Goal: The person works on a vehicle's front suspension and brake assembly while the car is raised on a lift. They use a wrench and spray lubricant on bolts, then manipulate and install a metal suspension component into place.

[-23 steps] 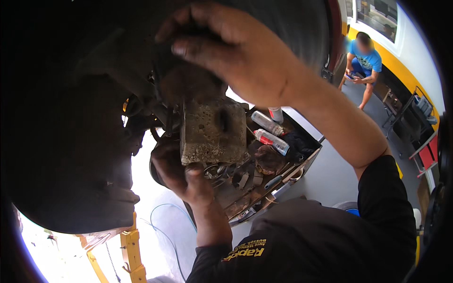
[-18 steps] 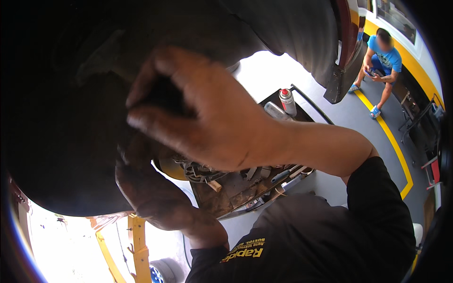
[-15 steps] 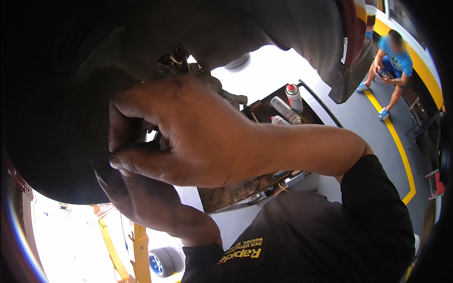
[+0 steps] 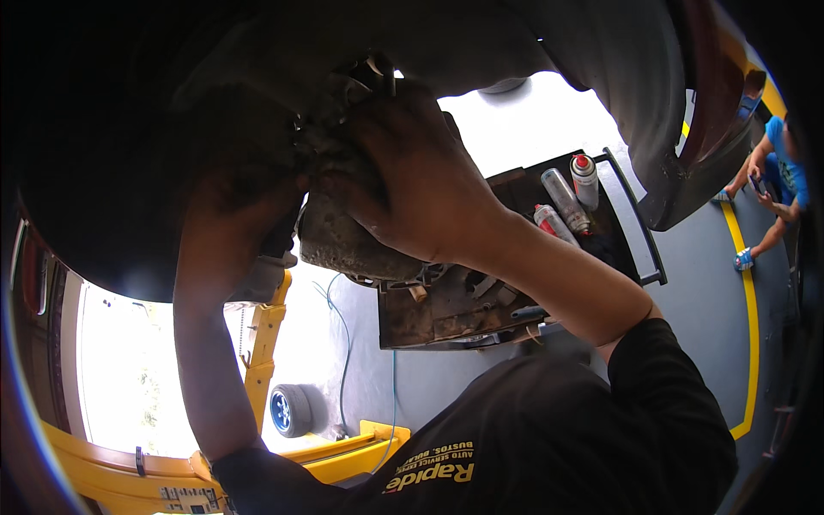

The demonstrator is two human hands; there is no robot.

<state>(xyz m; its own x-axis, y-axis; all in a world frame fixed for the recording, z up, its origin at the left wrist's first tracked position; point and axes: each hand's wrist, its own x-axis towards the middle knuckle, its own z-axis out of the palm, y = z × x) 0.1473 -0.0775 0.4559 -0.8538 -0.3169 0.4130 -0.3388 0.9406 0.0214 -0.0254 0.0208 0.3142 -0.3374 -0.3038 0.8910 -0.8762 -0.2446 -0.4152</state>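
Both my hands are raised inside a vehicle's dark wheel well (image 4: 481, 43), at a grimy metal assembly (image 4: 343, 245). My right hand (image 4: 421, 176) comes in from the right, its fingers and thumb curled around a dirty greyish part in the middle of the assembly. My left hand (image 4: 245, 197) reaches up on the left, fingers bent in toward that same spot. Deep shadow covers its fingertips, and whatever it grips is hidden. Below my right wrist, the rough curved underside of the assembly catches some light.
Behind my right forearm stands a dark tool cart (image 4: 446, 318) with several spray cans (image 4: 584, 182) and loose tools. A yellow lift post (image 4: 264, 343) and a wheel (image 4: 290, 410) are lower left. At far right a seated person (image 4: 785, 154) holds a phone.
My hands, close together in front of the wheel well before, have moved up and apart to the metal assembly. The view has shifted, showing more of the cart and the yellow lift.
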